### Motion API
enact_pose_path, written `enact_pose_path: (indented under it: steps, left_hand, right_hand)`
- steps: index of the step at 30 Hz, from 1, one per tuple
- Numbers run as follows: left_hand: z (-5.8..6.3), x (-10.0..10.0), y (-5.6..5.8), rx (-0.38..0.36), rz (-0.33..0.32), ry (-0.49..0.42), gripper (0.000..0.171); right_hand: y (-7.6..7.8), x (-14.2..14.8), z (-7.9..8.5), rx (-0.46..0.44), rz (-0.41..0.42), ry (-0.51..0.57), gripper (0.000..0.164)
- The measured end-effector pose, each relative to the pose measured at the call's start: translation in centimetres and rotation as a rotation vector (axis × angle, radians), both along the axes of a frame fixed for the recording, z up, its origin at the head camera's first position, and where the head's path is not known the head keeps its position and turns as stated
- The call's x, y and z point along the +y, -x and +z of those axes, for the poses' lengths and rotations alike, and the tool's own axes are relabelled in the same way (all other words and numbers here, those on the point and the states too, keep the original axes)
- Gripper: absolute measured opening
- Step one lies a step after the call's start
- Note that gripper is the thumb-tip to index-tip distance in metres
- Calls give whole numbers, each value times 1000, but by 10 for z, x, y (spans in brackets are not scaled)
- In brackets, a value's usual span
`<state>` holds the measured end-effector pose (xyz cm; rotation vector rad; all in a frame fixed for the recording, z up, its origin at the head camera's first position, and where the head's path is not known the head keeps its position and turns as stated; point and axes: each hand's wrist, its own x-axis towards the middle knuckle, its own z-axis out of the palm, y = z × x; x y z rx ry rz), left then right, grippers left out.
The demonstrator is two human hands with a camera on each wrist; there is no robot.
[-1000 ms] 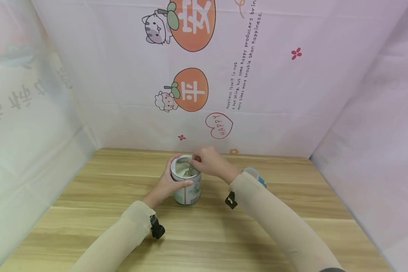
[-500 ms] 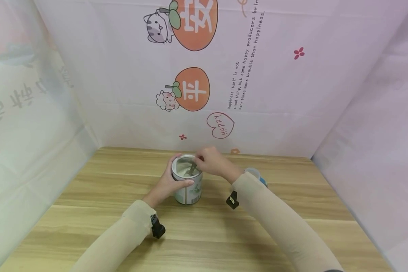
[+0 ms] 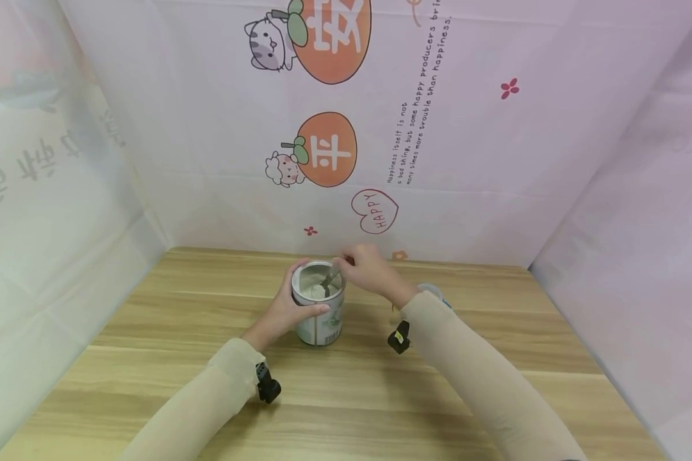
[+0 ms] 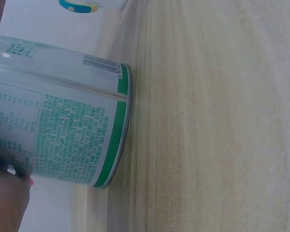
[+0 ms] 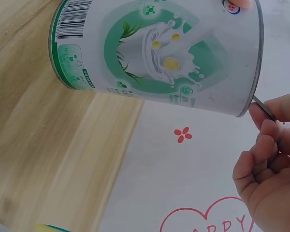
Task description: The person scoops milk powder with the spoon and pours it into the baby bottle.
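Note:
A white and green milk powder can stands upright on the table, its top uncovered and pale powder inside. My left hand grips it around the upper side, thumb across the near face. With thumb and curled fingers, my right hand pinches the handle of a metal spoon that slants down into the can. A pale heap of powder shows at the spoon's lower end. In the right wrist view, the spoon's handle passes over the can's rim between the thumb and fingers.
A clear cup with a blue band stands right of the can, partly hidden behind the right sleeve. The wood-grain table meets printed cloth walls at the back and both sides.
My right hand has shifted slightly up and to the right, lifting the spoon so more of it shows, with powder at its end. My left hand and the can stay put.

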<state>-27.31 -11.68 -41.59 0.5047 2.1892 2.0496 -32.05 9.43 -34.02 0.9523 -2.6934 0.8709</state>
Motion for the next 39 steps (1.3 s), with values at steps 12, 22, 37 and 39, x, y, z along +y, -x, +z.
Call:
enact_pose_path:
  steps: [12, 22, 37, 39]
  left_hand:
    - [-19, -1, 13, 47, 13, -2, 103]
    - [-22, -2, 14, 65, 12, 6, 104]
    - [-21, -2, 14, 60, 6, -5, 102]
    - [-22, -2, 14, 61, 5, -9, 101]
  right_hand:
    - [2, 11, -6, -81, -37, 124, 41]
    - [1, 14, -7, -113, -107, 183, 41]
    - [-4, 16, -7, -63, -95, 198, 36]
    - [-4, 16, -6, -64, -95, 203, 35]
